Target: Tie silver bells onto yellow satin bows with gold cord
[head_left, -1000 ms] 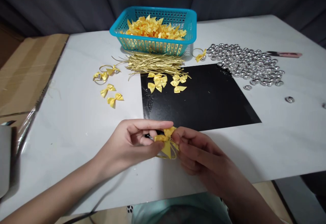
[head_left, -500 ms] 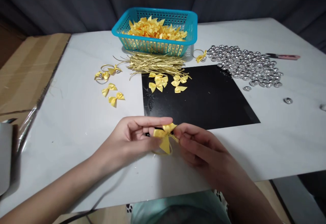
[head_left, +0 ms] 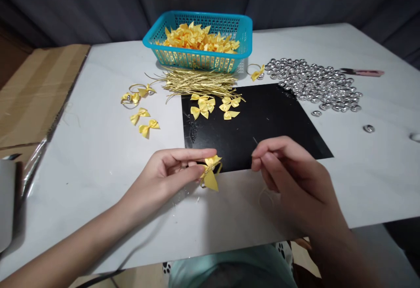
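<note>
My left hand [head_left: 173, 170] is closed on a yellow ribbon bow [head_left: 210, 178], pinched between thumb and fingers above the table's front part. A gold cord curves out beside the bow's tails. To the right, apart from the bow, my right hand [head_left: 288, 178] is pinched closed. A thin, straight needle-like sliver [head_left: 255, 140] sticks up at its fingertips, and a faint pale thread [head_left: 265, 197] seems to loop below it. Several loose yellow bows [head_left: 202, 105] lie on the black mat [head_left: 262, 126], with gold cords [head_left: 198, 82] bundled behind them.
A blue basket [head_left: 197, 53] full of yellow bows stands at the back. Silver beads [head_left: 315, 82] are heaped at the right, beside a pink-handled tool [head_left: 364, 73]. Bows with rings and beads [head_left: 134, 98] lie at the left, near cardboard [head_left: 42, 91]. Another beaded bow [head_left: 257, 73] sits by the basket.
My right hand has moved away from the bow, to the right and slightly up. My left hand keeps hold of the bow, which has tilted a little.
</note>
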The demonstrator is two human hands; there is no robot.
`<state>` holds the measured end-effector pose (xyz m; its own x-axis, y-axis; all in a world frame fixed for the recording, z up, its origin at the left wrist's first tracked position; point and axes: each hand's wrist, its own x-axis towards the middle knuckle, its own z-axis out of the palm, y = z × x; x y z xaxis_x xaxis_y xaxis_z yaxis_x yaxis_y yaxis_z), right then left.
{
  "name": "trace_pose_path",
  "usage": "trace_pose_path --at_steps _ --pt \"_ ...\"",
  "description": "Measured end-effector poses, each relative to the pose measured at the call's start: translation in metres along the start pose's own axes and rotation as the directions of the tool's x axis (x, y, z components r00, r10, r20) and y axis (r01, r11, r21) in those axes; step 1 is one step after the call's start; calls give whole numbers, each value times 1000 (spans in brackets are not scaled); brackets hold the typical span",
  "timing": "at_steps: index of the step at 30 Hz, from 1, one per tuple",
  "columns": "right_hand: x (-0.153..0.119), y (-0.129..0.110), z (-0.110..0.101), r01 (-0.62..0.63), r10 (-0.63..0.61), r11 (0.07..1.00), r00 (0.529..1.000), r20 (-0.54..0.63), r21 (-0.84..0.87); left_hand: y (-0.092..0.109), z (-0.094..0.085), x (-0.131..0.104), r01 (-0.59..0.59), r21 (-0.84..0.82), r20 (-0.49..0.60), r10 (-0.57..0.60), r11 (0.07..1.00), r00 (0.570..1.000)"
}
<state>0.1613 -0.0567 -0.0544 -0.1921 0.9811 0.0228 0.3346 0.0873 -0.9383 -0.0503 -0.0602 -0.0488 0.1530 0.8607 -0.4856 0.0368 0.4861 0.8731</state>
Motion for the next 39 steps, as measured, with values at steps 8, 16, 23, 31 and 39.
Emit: trace_pose_path --at_steps 8,16,23,31,39 --pt "13 -4 2 538 -411 800 813 412 -266 2 0 -3 21 15 68 -22 1000 997" --pt "36 -11 -8 724 -407 621 625 665 -300 0 -1 1 18 18 157 -21 1000 987" --pt "40 -12 -7 779 -426 566 558 712 -271 -3 -2 1 22 6 167 -22 1000 986" --pt "37 -11 -1 741 -349 597 586 731 -309 3 -1 0 26 -91 177 -10 996 984" --pt "40 -9 -4 631 -276 737 611 742 -244 0 -2 2 30 -93 190 -12 995 982"
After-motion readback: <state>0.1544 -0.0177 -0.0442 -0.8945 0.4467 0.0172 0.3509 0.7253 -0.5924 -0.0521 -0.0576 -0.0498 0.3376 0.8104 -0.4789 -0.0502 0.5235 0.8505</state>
